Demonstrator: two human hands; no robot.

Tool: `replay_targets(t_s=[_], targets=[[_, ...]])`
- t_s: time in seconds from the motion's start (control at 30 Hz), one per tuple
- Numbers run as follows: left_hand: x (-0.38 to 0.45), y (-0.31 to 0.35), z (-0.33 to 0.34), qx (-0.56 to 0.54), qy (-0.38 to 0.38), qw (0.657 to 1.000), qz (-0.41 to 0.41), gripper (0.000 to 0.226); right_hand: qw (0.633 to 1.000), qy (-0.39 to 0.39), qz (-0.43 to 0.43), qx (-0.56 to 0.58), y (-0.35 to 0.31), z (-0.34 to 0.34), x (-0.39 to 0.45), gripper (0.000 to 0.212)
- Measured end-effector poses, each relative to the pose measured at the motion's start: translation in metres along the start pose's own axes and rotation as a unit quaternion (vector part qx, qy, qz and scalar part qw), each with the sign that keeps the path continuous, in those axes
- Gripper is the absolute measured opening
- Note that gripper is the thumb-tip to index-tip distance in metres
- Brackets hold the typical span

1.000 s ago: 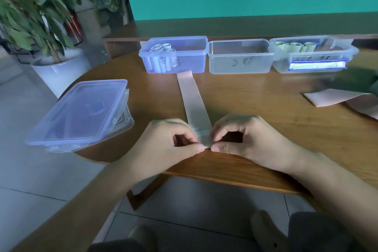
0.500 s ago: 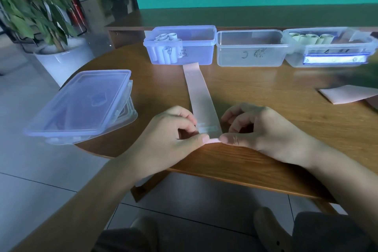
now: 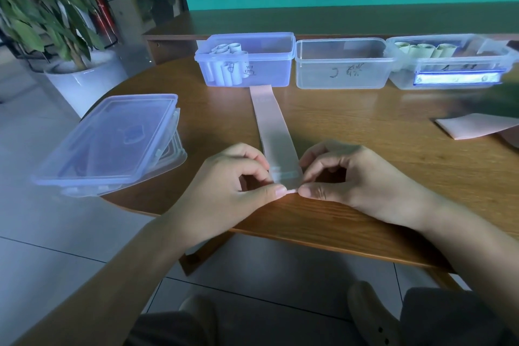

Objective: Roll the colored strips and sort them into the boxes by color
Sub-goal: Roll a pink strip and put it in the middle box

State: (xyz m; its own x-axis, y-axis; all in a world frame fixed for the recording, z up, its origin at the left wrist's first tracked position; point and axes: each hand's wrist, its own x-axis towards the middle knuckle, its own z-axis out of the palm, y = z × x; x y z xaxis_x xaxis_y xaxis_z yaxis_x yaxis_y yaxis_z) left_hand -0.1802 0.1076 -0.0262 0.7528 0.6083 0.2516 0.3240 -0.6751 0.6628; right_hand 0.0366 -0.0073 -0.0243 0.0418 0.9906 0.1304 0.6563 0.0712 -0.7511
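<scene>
Right now the left hand [image 3: 230,188] and right hand [image 3: 354,177] each pinch a corner of the pink strip's [image 3: 273,135] near end, thumbs almost touching at the table [image 3: 365,126] edge. From there the strip's long axis runs straight away toward the far left box [image 3: 247,60], so rolling goes forward. Both hands sit equally close. 2 more boxes stand rightward.
</scene>
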Motion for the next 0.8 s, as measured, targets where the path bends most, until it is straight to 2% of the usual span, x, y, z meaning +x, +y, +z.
replay_targets(t_s=[0.57,0.8], targets=[[-0.0091,0.0075,-0.0025,-0.032,-0.02,0.998,0.05,0.007,0.999,-0.002,-0.052,0.01,-0.0021,-0.0002,-0.0087,0.009],[-0.0107,0.0065,-0.0017,-0.001,-0.011,0.999,0.03,0.007,0.998,-0.015,-0.065,0.0,-0.0004,-0.0012,-0.0087,0.007]])
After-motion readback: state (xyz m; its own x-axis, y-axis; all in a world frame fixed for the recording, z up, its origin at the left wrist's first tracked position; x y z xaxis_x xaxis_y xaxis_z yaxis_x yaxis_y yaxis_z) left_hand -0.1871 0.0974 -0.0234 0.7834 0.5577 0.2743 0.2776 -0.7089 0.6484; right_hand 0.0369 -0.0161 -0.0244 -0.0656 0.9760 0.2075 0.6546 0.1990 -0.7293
